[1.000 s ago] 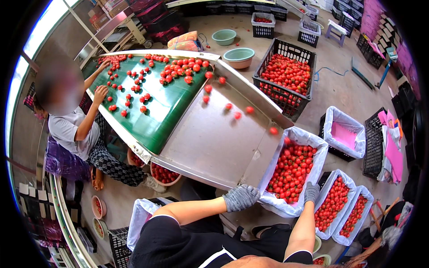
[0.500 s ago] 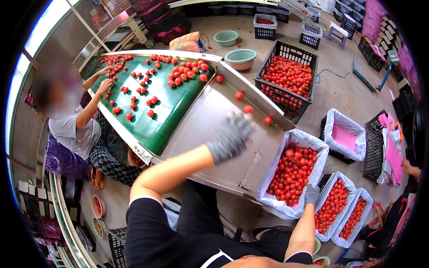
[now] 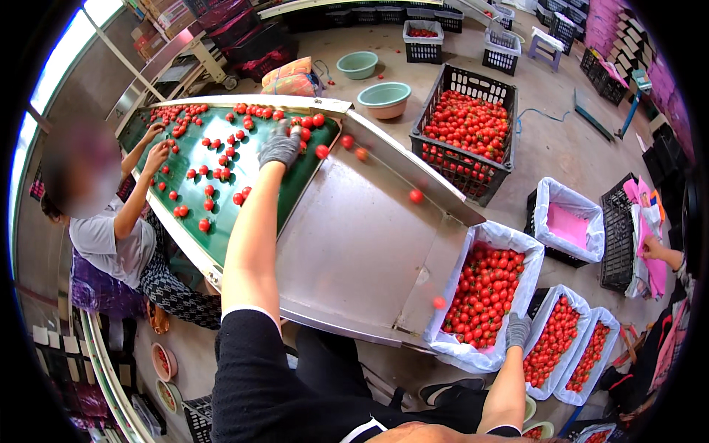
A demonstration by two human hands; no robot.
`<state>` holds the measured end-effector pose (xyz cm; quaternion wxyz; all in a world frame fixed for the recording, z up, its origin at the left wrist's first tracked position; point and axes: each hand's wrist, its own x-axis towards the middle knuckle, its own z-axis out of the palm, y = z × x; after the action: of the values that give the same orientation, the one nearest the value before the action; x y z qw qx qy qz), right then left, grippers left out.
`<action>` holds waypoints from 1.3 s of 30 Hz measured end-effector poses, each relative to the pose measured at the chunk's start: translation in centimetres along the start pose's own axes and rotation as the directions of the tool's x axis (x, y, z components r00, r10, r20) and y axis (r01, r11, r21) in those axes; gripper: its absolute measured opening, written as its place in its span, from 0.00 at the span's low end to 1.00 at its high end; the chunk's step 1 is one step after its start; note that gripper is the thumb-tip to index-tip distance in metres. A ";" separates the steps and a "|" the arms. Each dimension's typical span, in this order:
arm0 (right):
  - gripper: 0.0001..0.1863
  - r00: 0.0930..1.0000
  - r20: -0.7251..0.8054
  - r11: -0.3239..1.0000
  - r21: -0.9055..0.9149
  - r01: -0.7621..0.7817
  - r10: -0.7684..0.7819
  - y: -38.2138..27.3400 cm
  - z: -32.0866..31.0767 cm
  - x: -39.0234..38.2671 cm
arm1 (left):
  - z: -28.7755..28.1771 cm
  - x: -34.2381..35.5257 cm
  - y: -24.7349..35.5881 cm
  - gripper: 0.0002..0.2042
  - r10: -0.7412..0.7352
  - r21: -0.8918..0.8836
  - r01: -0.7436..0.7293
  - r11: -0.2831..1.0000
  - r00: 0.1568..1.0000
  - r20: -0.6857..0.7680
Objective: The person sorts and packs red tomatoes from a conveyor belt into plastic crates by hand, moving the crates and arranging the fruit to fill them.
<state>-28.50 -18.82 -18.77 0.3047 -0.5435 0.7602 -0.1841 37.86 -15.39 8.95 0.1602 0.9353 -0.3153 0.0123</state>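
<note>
My left hand (image 3: 280, 146), in a grey glove, reaches over the green conveyor belt (image 3: 244, 166), fingers stretched out against the red cherry tomatoes (image 3: 306, 122) at its upper right end. Several loose tomatoes roll down the metal chute (image 3: 354, 236), one of them blurred near its lower end. Below the chute sits a lined crate (image 3: 436, 341), its blue-white liner filled with tomatoes (image 3: 484, 295). On that crate's right rim my gloved right hand (image 3: 518, 331) is closed, the fingers partly hidden by the liner edge.
Across the belt, a co-worker's hands (image 3: 156, 151) touch tomatoes. A large black crate (image 3: 473, 176) of tomatoes stands behind the chute. To the right are a lined crate with pink paper (image 3: 567, 225) and two filled lined crates (image 3: 554, 343). Another person's hand (image 3: 659, 251) touches pink sheets.
My left hand has moved from above the chute to the upper left, onto the belt's tomatoes. Tomatoes have rolled down the chute. My right hand stays on the crate rim.
</note>
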 end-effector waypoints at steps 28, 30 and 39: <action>0.23 0.999 -0.048 0.994 -0.112 -0.013 0.007 -3.8 -1.5 -2.0 | -5.5 -15.4 -14.3 0.17 0.355 -0.215 -0.348 0.913 0.935 -0.005; 0.23 0.998 -0.048 0.998 -0.051 -0.036 0.033 -4.4 -2.3 -2.7 | -6.1 -14.4 -12.5 0.14 0.166 -0.384 -0.155 0.910 0.986 -0.005; 0.23 1.000 0.023 0.997 -0.077 0.019 -0.018 -3.2 -0.8 -1.5 | -5.9 -7.3 -28.9 0.31 -0.309 0.264 0.362 0.894 0.925 -0.222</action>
<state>-26.36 -18.52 -15.79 0.2902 -0.5639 0.7582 -0.1514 49.62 12.34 5.17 0.0433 0.9843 -0.1281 0.1137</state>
